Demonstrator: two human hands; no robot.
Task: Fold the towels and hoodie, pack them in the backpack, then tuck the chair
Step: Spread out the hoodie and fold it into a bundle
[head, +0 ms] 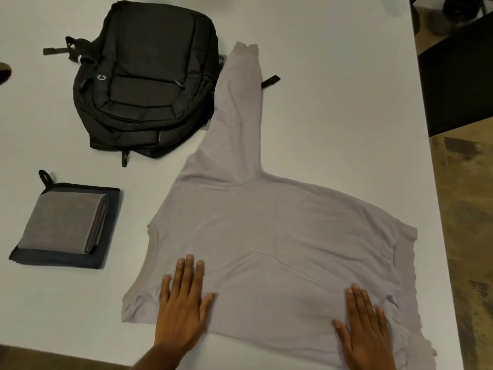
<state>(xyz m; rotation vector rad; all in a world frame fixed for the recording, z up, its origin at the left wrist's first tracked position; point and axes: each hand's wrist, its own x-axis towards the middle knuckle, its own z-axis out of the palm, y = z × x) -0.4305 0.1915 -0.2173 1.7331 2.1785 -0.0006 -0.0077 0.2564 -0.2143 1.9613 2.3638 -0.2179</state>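
A pale lilac hoodie (269, 231) lies spread flat on the white table (333, 89), one sleeve stretching away toward the backpack. My left hand (182, 303) and my right hand (365, 324) both press flat on its near part, fingers apart, holding nothing. The black backpack (145, 78) lies closed at the far left. A folded grey towel (65, 222) rests on top of a folded dark navy towel (57, 260) at the left.
The table's right edge runs down past the hoodie, with brown patterned floor (464, 209) beyond. A black chair or furniture piece (458, 73) stands at the upper right. A brown object (4, 72) pokes in at the left edge.
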